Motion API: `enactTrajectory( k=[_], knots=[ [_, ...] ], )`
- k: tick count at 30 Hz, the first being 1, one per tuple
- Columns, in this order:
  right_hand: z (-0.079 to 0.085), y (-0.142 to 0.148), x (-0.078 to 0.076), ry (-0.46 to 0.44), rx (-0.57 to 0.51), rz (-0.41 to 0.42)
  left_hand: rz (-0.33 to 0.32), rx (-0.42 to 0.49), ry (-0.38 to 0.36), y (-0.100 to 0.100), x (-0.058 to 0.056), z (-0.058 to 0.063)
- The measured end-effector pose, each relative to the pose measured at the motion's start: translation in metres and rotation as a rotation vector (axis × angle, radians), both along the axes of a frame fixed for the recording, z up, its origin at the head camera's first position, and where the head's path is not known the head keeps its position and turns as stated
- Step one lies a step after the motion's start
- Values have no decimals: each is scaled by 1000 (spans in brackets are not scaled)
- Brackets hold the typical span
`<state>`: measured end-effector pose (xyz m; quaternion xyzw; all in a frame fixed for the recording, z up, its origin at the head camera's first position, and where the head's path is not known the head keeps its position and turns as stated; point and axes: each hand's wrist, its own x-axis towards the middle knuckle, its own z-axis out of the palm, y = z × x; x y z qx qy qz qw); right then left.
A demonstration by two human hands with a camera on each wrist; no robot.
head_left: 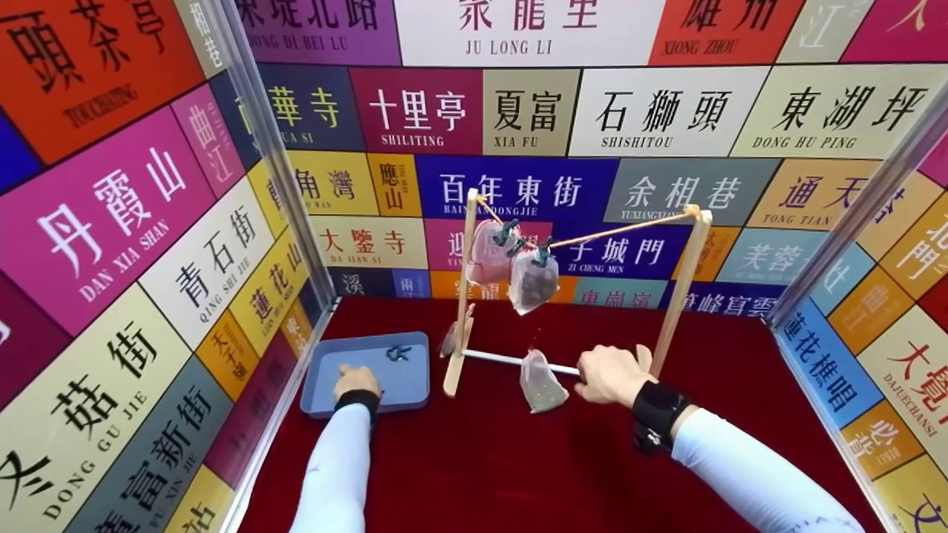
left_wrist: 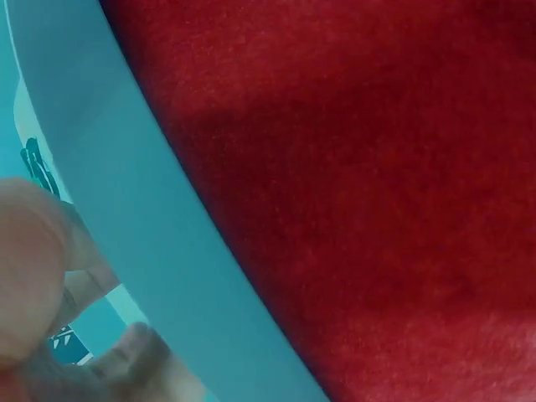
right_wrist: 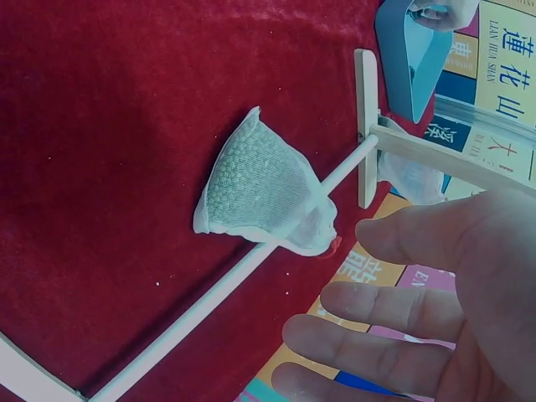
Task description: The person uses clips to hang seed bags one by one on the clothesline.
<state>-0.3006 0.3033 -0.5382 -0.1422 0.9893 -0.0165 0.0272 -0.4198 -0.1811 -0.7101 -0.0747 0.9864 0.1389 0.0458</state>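
Observation:
My left hand is over the blue tray, fingers loosely bent and partly hidden by the tray wall in the left wrist view; nothing shows between them. Dark green clips lie in the tray beyond it. My right hand is beside the white crossbar of a wooden stand, fingers extended and holding nothing. Near it a mesh pouch of green beans lies on the red cloth by the crossbar. Two pouches, one pale and one with dark contents, hang from the stand's string by green clips.
The stand's left post and right post rise from the red cloth, with the string sagging between them. Another pouch lies behind the left post. Printed panels enclose the table at the back and sides.

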Motion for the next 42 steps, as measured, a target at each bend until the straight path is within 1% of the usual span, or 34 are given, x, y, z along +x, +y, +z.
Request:
enactTrajectory(
  k=[1, 2, 4, 6, 9, 11, 13, 15, 17, 20, 22, 24, 26, 27, 29, 31, 32, 34, 36, 39, 42],
  knots=[
    [0, 0, 1, -3, 2, -2, 1, -6, -8, 0, 0, 1],
    [-1, 0, 2, -4, 5, -4, 3, -2, -18, 2, 5, 10],
    [-1, 0, 2, -6, 12, -4, 3, 39, -25, 5, 12, 29],
    [-2, 0, 1, -6, 13, -2, -5, 82, -15, 5, 17, 44],
    [-2, -1, 1, 3, 3, 9, -26, 124, 36, 6, 21, 59],
    [-2, -1, 1, 22, -12, 24, -64, 139, 69, 8, 22, 68],
    [-2, -1, 2, 67, -41, 56, -109, 169, 114, 16, 20, 77],
    [-2, -3, 3, 136, -86, 96, -169, 210, 161, 29, 18, 89],
    [-1, -6, 3, 207, -135, 133, -226, 261, 200, 49, 17, 104],
    [2, -12, 2, 290, -197, 167, -302, 377, 250, 83, 22, 134],
    [5, -18, 0, 321, -231, 184, -337, 497, 249, 105, 29, 157],
    [9, -24, -2, 339, -263, 199, -368, 667, 211, 124, 37, 177],
    [13, -29, -2, 350, -297, 214, -390, 840, 125, 144, 47, 193],
    [14, -31, -3, 353, -313, 222, -401, 915, 74, 153, 51, 199],
    [19, -34, -3, 350, -339, 233, -430, 1029, -13, 172, 57, 206],
    [22, -36, -5, 350, -356, 249, -461, 1091, -73, 189, 61, 209],
    [24, -36, -5, 354, -363, 258, -470, 1109, -89, 197, 62, 209],
    [25, -36, -7, 369, -374, 281, -471, 1140, -105, 209, 64, 210],
    [25, -33, -9, 404, -375, 304, -460, 1155, -105, 217, 66, 209],
    [23, -27, -11, 479, -367, 347, -446, 1162, -102, 225, 68, 207],
    [21, -21, -12, 539, -331, 381, -448, 1176, -119, 230, 67, 204]
  ],
)
